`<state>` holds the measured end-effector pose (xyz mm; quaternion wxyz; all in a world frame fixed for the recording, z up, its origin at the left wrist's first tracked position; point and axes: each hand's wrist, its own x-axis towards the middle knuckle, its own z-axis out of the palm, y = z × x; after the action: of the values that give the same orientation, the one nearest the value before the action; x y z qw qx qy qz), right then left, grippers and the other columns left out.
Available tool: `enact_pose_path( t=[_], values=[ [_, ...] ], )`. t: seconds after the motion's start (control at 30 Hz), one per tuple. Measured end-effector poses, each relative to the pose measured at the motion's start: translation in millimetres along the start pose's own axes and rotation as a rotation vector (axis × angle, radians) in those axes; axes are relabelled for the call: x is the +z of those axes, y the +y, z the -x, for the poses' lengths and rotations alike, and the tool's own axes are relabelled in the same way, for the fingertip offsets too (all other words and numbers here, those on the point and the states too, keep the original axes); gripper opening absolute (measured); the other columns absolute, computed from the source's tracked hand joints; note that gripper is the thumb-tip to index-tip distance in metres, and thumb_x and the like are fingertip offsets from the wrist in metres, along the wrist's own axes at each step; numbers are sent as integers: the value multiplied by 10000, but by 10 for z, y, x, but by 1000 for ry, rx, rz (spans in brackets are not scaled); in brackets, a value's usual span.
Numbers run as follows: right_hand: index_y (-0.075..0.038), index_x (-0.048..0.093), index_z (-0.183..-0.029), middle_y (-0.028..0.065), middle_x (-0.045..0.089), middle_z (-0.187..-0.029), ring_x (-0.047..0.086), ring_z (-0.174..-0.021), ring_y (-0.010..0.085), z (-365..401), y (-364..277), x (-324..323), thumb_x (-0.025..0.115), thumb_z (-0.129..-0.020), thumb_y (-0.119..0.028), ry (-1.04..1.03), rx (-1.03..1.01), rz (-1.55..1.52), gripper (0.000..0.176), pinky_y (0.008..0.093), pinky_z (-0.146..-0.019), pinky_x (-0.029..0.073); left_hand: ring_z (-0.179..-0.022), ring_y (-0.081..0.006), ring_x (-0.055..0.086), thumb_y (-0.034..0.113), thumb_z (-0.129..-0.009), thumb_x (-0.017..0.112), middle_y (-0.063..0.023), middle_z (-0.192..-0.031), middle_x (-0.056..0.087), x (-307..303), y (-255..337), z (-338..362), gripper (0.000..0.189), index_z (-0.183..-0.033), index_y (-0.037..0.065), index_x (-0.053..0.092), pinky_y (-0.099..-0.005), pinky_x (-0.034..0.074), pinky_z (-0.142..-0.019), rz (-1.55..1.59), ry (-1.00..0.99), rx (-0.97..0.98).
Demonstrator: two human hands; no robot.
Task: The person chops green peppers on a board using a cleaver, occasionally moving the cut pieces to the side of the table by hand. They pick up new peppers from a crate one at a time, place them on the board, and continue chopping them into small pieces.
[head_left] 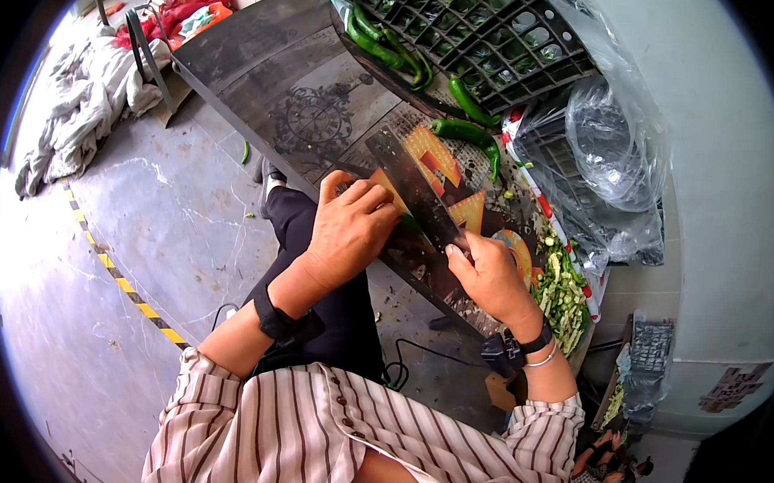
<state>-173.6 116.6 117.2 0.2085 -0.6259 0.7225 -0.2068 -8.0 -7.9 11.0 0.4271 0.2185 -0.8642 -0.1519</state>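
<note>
Right hand (493,276) on knife (415,187), left hand (353,223) on green pepper (411,223)

Right hand: closed round the handle end of the knife, thumb lying along it; dark wristband (536,338) and thin bracelet (541,358) at the wrist.
Left hand: fingers bent and drawn together, tips down over the green pepper; how firm the hold is cannot be told. Black wristband (278,319) behind it.
Green pepper: mostly hidden, a short stretch showing between the left fingertips and the blade.
Knife: broad, dark, wet-looking blade, slanting away to the upper left over the table (231,49).
Table: dark top, printed with a wheel-like figure and orange and yellow shapes.
Cut peppers (562,292): one heap, near the right wrist, at the table's right side.
Curved pepper (469,137): whole, beyond the blade; further whole ones near the crate.
Crate (491,39): black lattice, at the far edge.
Clear plastic (611,156): crumpled, right of the crate.
Striped tape (122,282): yellow and black, on the floor at left.
Pale cloth (91,99): heaped, upper left, beside red netting (185,25)
</note>
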Motion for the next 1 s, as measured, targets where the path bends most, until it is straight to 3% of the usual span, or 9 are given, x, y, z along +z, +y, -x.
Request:
enact_pose_path(
  t=[0.67,0.73,0.77,0.87,0.93,1.0],
  values=[
    [45,519,-810,268,528,-665,530,-603,445,-27,-10,-83,584,-912,-115,-63,55,-5,201,419,-519,404,-1055,-145,576,113,-763,665,42,-996,644,-12,28,-1,157,-906,158,710,-424,310,-1003,-33,-15,-10],
    [49,571,-885,181,567,-683,500,-562,222,-20,8,-82,586,-914,-107,-98,90,6,159,339,-573,424,-1054,-144,576,110,-760,664,45,-1002,642,-15,33,2,154,-899,158,711,-427,306,-1010,-31,-25,-18],
    [49,571,-885,181,567,-683,500,-562,222,-23,16,-77,586,-914,-107,-98,90,6,159,339,-573,424,-1054,-144,576,110,-760,664,45,-1002,642,-19,37,0,154,-899,158,711,-427,306,-1010,-31,-25,-18],
    [52,562,-874,209,564,-685,513,-561,271,-40,15,-75,584,-910,-107,-106,77,56,164,363,-568,422,-1062,-140,577,107,-763,662,48,-1011,642,-27,43,-7,153,-898,159,712,-430,301,-1019,-32,-26,-21],
    [49,500,-778,281,522,-672,515,-644,476,-70,-36,-84,582,-906,-126,-105,53,61,232,450,-531,403,-1068,-137,576,107,-763,663,51,-1019,643,-30,40,-8,149,-893,162,713,-431,298,-1026,-32,-40,-27],
    [50,501,-776,285,526,-677,523,-659,480,-95,-60,-99,578,-905,-127,-114,46,75,232,463,-540,408,-1069,-137,576,108,-763,664,52,-1020,643,-25,41,-6,146,-889,163,714,-432,297,-1028,-32,-38,-28]
  ],
)
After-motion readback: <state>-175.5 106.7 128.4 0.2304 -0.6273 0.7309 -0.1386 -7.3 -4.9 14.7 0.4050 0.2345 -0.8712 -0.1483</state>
